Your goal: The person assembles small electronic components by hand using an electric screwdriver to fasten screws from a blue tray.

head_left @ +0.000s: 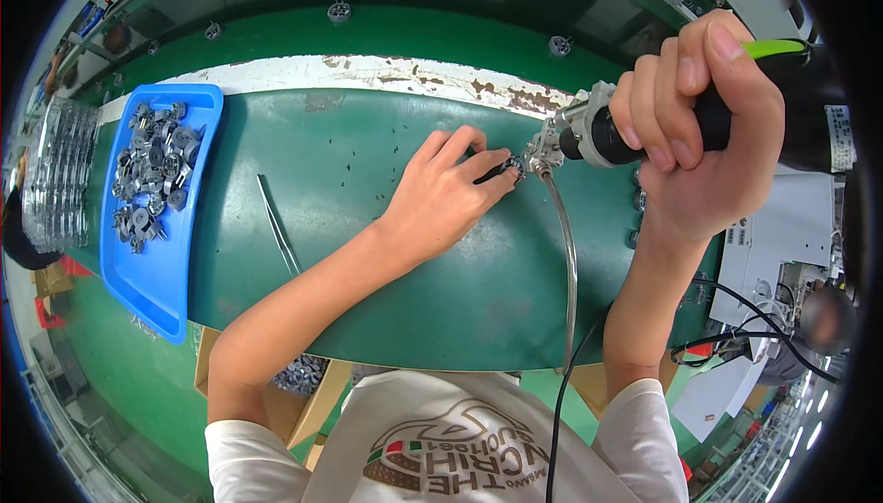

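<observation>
My right hand [704, 117] wraps round the black body of a powered screwdriver [814, 89] with a green lever, held sideways over the right part of the green work mat [441, 301]. Its metal nose [544, 146] points left and meets the small round dark part [513, 167] that my left hand [446, 186] pinches between thumb and fingers. Most of that part is hidden by the fingertips and the nose. From the nose a clear hose [570, 264] runs down toward me. Tiny dark screws [354, 154] lie scattered left of my left hand.
At left, a blue tray [152, 290] holds many grey round parts [156, 167]; clear plastic trays [60, 177] are stacked beyond it. Tweezers [276, 222] lie on the mat. Similar parts [339, 12] sit on the green belt behind the chipped white ledge [368, 71]. A black cable [559, 411] hangs near my body.
</observation>
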The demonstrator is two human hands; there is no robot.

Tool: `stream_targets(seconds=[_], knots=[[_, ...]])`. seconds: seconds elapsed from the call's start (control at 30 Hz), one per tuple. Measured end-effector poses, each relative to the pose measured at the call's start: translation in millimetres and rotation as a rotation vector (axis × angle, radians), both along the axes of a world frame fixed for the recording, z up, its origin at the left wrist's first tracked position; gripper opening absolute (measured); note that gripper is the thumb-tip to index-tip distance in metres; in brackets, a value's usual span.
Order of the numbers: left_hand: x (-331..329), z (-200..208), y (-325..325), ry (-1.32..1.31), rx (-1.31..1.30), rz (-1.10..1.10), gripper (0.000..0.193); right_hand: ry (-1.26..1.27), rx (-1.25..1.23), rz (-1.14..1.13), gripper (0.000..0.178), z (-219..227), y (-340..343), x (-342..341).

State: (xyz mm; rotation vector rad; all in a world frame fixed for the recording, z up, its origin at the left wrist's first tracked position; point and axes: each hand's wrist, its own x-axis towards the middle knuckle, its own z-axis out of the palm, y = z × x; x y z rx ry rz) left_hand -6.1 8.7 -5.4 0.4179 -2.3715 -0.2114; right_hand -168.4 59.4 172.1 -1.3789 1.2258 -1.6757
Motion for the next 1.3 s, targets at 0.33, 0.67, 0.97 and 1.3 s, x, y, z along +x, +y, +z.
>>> stream_targets(seconds=[0.33,0.67,0.97,1.3], knots=[[-1,0,0,-0.006,0.005,0.003,0.018,-0.002,-0.104,0.14,0.029,-11,-5,-1],[1,-1,2,-0.033,0.074,-0.016,0.025,-0.054,-0.083,0.092,0.029,-20,-14,5],[2,-3,-1,-0.025,0.069,-0.025,0.024,-0.038,-0.048,0.076,0.033,-22,-19,6],[-1,-2,-4,0.047,0.043,0.027,0.017,-0.064,-0.248,0.008,0.024,19,17,-19]])
